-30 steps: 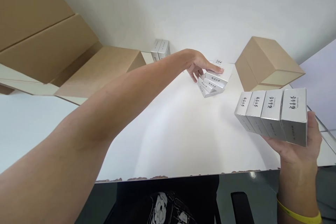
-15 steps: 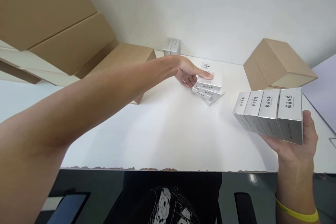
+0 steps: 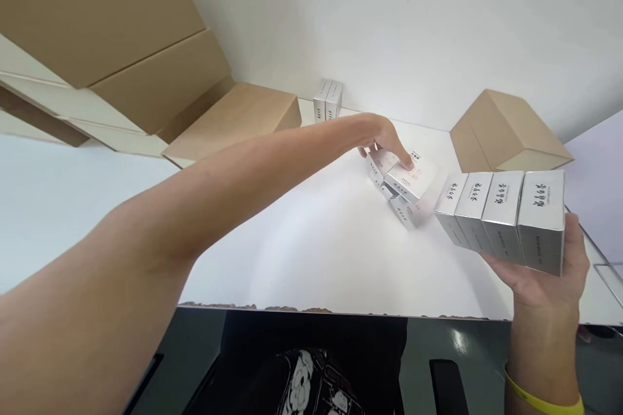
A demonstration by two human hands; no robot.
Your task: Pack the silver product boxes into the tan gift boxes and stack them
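My right hand (image 3: 549, 282) holds a row of several small silver boxes (image 3: 501, 214) from below and the right end, pressed side by side with dark printed characters on their faces. At the middle of the table my left hand (image 3: 387, 137) grips a white-silver box (image 3: 413, 178), its thumb on top; the fingers behind are partly hidden. Beneath and beside that box lie others of the same kind, among them a tilted box (image 3: 403, 211) in front and one box (image 3: 376, 172) to the left.
A pair of silver boxes (image 3: 328, 98) stands against the wall. Large brown cartons (image 3: 146, 32) are stacked at left, with a lower carton (image 3: 238, 113) next to them. Another brown carton (image 3: 506, 130) stands at right rear. The white table (image 3: 302, 266) has a chipped front edge.
My left hand has moved right and slightly nearer with the boxes, which are now spread apart. My right hand still holds its row, almost unmoved. The view has shifted slightly.
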